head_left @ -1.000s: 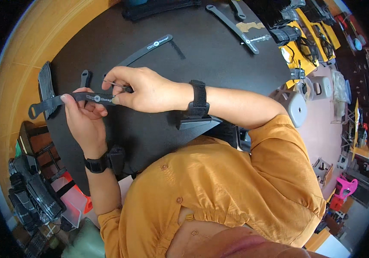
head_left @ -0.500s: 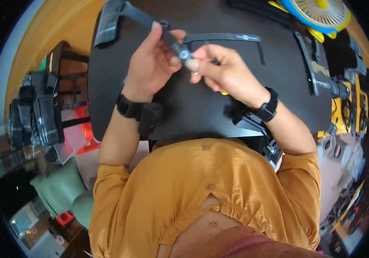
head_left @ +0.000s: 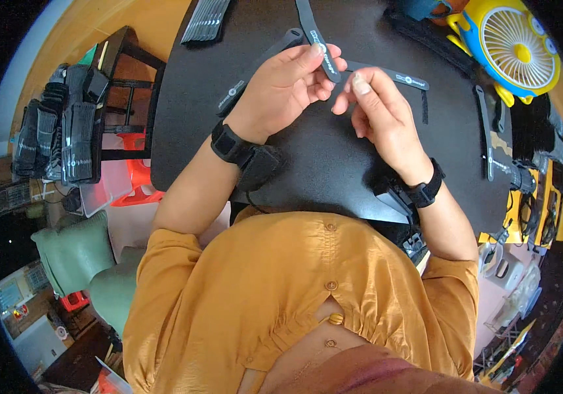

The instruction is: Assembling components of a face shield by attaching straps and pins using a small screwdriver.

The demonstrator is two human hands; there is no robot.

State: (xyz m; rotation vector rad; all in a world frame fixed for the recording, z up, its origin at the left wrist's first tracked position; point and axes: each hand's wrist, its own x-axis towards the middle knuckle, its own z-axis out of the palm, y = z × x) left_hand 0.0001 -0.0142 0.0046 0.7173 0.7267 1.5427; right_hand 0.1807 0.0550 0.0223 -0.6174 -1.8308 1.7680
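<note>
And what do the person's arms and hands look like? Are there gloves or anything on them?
No gloves: the left hand and right hand are bare. A black strap circles the left wrist, with a bulky dark piece next to it. Another black strap circles the right wrist. The shiny mustard sleeves end near the elbows.

My feed shows a broad, dark, smooth-topped table [head_left: 334, 171], soft light glinting off it. I see a dark barred frame [head_left: 128, 83] and a padded green chair [head_left: 71, 256] at left, a yellow-orange wood-toned surface [head_left: 144, 25] beyond, and pale pinkish flooring [head_left: 489, 312] at right.
</note>
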